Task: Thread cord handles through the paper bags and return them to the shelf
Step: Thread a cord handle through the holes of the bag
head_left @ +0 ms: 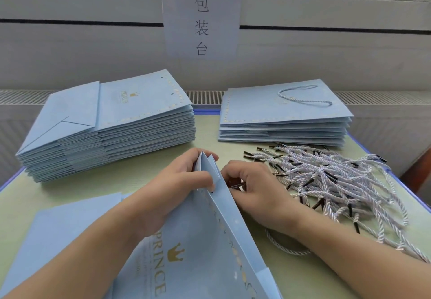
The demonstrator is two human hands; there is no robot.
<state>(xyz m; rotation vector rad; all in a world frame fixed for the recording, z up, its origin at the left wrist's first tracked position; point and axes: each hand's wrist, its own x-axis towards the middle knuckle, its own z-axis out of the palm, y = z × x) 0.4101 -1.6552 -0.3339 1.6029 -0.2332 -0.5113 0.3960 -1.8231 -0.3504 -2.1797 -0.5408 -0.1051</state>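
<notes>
- paper bag [198, 240] lies front centre on the table [151, 165], long axis running away from the person, open top edge farthest.
- left hand [179, 182] pinches the bag's top corner, holding it open.
- right hand [251, 186], fingers curled, pinches a cord end just beside that edge; it is nearer the cord pile [331, 177].

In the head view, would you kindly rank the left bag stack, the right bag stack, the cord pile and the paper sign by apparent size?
1. Left bag stack, the largest.
2. Cord pile, though it lies nearer the camera.
3. Right bag stack, close to the cord pile, so this order is unsure.
4. Paper sign, the smallest.
</notes>
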